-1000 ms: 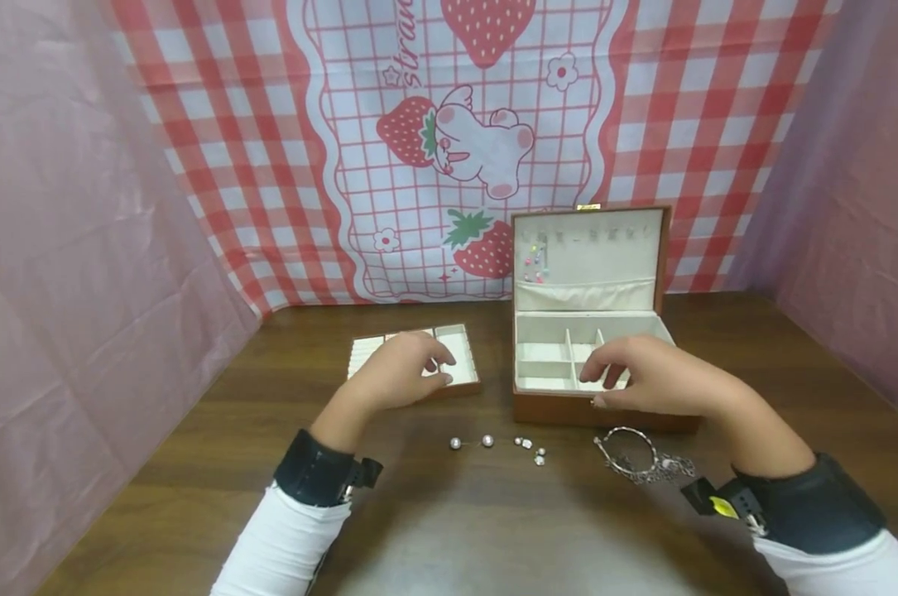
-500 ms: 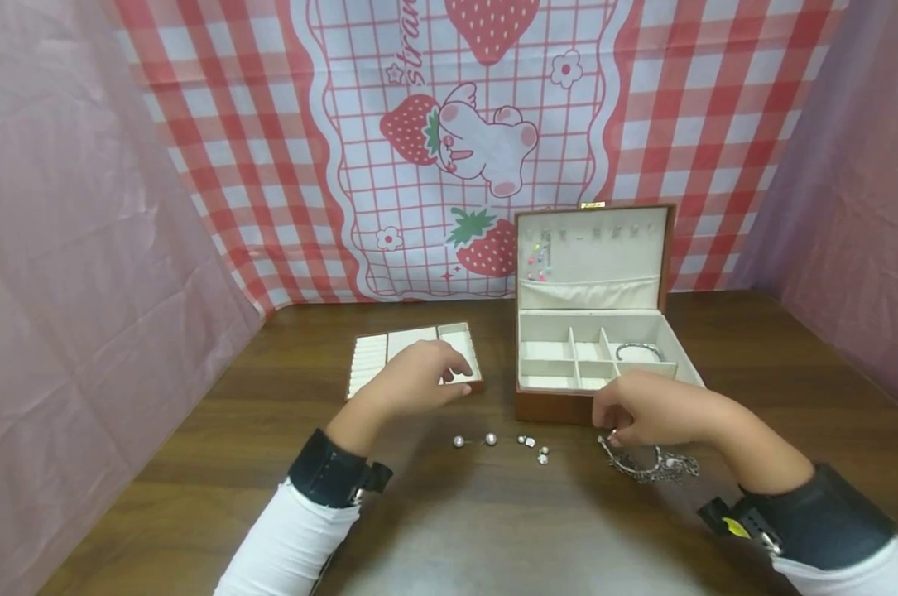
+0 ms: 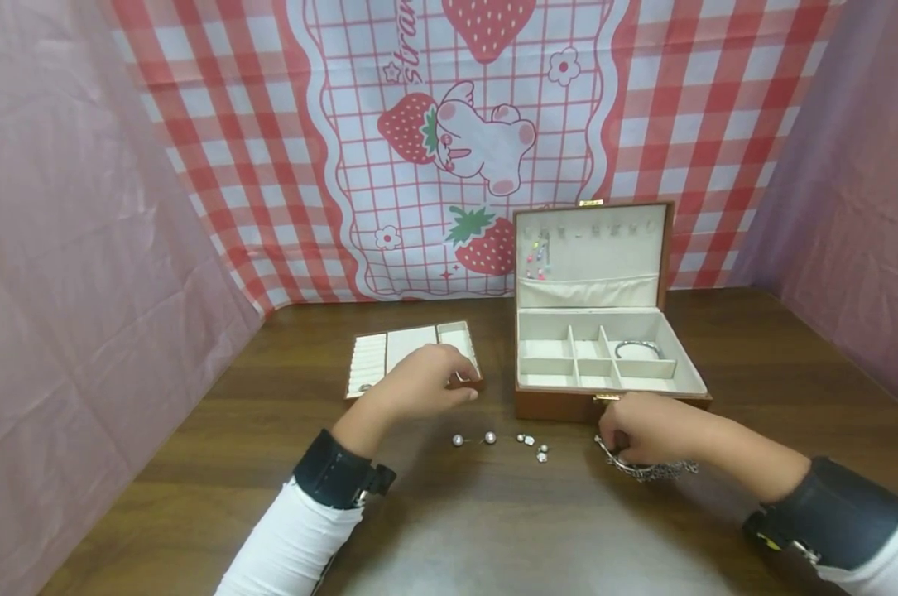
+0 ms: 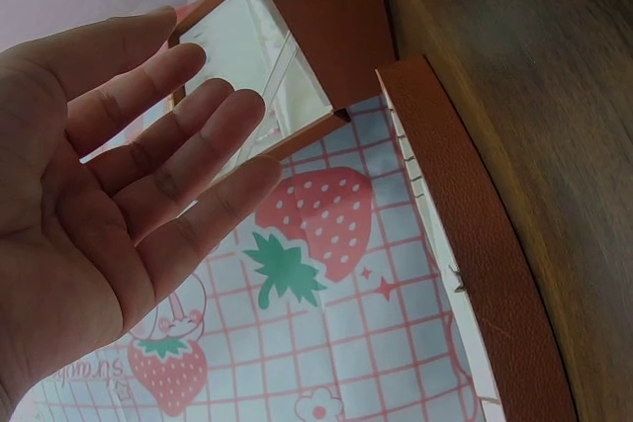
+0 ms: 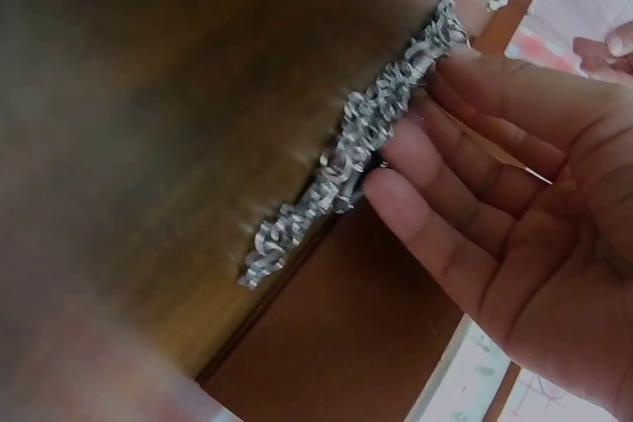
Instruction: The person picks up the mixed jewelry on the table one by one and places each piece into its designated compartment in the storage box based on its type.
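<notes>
A strawberry-print cloth (image 3: 486, 91) hangs behind a brown wooden worktop (image 3: 493, 530), with pink curtains (image 3: 84, 248) at the sides.

In the head view, both forearms reach forward from white sleeves (image 3: 288, 542) and black wristbands (image 3: 337, 468). The right hand (image 3: 657, 430) bends down just before the open jewellery box (image 3: 553, 406), its fingers at one silver chain bracelet (image 3: 653, 474) on the worktop in front of that box. The left hand (image 3: 422, 381) hovers over one shallow tray (image 3: 411, 338) left of the box, its fingers relaxed and holding nothing. In front of the box and to its left lie two large pearl balls (image 3: 490, 438) and two small earrings (image 3: 529, 440). The box has six compartments; one plain bangle (image 3: 640, 343) lies in the rear one on its right side.

In the left wrist view, the left palm is turned to the camera, fingers apart, with the tray's brown edge beside it and the box beyond.

In the right wrist view, the thumb and fingertips pinch the chain bracelet near one end, its links stretching along the box's brown wall.
</notes>
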A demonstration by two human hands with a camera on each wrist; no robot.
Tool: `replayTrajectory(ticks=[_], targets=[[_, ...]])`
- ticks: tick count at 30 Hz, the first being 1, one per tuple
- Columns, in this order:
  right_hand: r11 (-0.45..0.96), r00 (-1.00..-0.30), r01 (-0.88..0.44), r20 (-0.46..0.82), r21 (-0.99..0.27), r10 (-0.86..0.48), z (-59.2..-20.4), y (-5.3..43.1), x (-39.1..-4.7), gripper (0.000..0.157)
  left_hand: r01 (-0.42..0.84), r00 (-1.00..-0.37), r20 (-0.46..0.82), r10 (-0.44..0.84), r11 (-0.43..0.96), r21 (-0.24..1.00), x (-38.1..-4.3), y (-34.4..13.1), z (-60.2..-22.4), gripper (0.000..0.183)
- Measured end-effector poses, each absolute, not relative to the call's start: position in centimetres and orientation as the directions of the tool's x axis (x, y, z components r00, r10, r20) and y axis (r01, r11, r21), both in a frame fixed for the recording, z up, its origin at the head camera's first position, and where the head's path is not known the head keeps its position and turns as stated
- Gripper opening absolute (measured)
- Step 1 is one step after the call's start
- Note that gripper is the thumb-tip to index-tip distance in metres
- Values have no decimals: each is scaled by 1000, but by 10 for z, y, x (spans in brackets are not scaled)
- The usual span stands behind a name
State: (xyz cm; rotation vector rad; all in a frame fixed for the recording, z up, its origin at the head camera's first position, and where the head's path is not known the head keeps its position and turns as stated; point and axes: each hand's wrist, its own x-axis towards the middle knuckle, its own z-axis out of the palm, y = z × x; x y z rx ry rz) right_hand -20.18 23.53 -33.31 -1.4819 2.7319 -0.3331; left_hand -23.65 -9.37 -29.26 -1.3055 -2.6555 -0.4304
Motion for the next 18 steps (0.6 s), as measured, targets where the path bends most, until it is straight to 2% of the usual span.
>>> replayTrajectory(ticks=[4,9,15,18], targets=[[501,-523,-848,119,-174,-844,-334,233,-201,29,786,-618,251,745,591,181,-237,-93,-293,16],[519,-539,-837,107,-173,-835,-332,231,-198,30,777,-629,230,742,599,194,-237,-92,-295,15],[570,-616,-773,112,-277,-780,-320,234,-196,28,767,-640,202,741,603,220,-236,-90,-296,14],[540,-617,-764,155,-352,-771,-314,237,-196,27,766,-640,195,743,599,235,-235,-89,-297,13]])
